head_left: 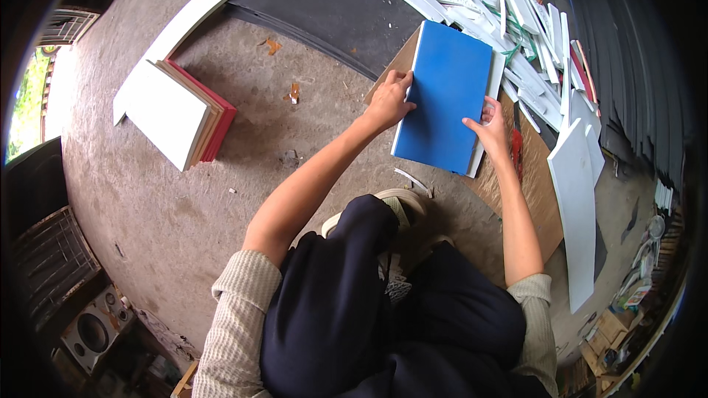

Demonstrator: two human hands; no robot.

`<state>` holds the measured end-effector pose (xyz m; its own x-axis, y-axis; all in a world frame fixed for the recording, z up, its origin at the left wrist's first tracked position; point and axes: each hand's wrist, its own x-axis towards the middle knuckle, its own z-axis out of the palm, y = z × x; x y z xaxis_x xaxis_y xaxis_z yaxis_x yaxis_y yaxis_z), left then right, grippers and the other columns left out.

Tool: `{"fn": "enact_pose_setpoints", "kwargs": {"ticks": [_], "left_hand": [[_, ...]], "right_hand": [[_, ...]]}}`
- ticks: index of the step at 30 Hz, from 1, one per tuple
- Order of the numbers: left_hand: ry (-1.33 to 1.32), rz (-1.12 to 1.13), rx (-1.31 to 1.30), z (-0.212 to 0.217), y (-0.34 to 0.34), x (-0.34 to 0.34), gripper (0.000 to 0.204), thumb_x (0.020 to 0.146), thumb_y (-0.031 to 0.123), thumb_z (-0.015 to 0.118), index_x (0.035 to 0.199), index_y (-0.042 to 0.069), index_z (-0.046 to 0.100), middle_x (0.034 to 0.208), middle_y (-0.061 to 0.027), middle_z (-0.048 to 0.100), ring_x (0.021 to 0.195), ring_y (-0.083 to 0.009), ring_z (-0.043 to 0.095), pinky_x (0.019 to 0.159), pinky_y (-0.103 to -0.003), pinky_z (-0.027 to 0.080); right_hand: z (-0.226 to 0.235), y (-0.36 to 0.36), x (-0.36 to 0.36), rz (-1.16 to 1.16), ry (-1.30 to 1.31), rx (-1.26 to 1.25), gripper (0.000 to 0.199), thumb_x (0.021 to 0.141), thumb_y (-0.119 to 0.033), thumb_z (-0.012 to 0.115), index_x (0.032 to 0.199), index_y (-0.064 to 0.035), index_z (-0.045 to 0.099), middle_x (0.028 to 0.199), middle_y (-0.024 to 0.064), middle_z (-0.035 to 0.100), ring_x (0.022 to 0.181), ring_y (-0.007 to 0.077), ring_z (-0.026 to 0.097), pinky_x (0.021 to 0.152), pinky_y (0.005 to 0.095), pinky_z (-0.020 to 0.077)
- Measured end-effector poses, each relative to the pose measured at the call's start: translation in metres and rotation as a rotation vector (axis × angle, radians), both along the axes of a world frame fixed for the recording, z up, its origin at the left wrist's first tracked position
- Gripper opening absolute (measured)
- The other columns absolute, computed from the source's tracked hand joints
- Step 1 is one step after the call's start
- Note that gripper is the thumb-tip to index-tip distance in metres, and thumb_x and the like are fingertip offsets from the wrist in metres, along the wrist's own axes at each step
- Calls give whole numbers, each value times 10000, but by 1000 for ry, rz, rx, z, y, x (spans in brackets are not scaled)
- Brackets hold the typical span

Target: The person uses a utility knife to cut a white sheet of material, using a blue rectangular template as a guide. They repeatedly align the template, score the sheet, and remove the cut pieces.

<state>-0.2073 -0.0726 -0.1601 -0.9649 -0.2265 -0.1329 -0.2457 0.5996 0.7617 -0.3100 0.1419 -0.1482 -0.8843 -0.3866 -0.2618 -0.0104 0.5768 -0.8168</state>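
Observation:
A flat rectangular blue board (448, 96) lies over a white board (495, 74), whose edge shows along the right side. My left hand (391, 99) grips the blue board's left edge with bent fingers. On the opposite edge, my right hand (490, 127) has its thumb over the blue face and its fingers curled at the side. Beneath them a brown wooden sheet (542, 191) rests on the floor. Beside my right wrist lies a red object (517, 153), partly hidden, its kind unclear.
To the left stands a stack of white, tan and red boards (184, 114). Long white strips (199, 0) curve across the back. White offcuts (516, 22) are heaped at the far right, and a tall white panel (574, 210) lies nearer. A dark mat (324, 7) covers the floor ahead.

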Motion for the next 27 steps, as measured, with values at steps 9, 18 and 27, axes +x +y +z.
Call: {"fn": "enact_pose_setpoints", "kwargs": {"ticks": [9,18,27], "left_hand": [[-55,-123,-153,11,-2,-8,675,680,102,654,1258,-23,330,1187,-182,392,1046,-285,480,868,-339,425],[-171,-47,-127,4,-10,-57,755,638,230,713,1222,-65,335,1163,-288,353,1066,-391,424,902,-383,400],[-210,0,-258,11,-13,-86,668,637,285,735,1127,-64,446,1142,-211,378,1082,-355,399,881,-396,423]], "right_hand": [[-2,2,-1,6,11,-40,685,615,-50,732,1191,-19,363,925,113,522,815,172,542,689,288,474],[-6,3,-7,21,-24,14,749,609,-78,745,1232,-26,332,890,98,517,793,167,524,688,296,466],[-16,14,-12,126,83,149,873,598,-214,777,1325,-85,311,955,99,426,834,194,459,776,308,422]]}}
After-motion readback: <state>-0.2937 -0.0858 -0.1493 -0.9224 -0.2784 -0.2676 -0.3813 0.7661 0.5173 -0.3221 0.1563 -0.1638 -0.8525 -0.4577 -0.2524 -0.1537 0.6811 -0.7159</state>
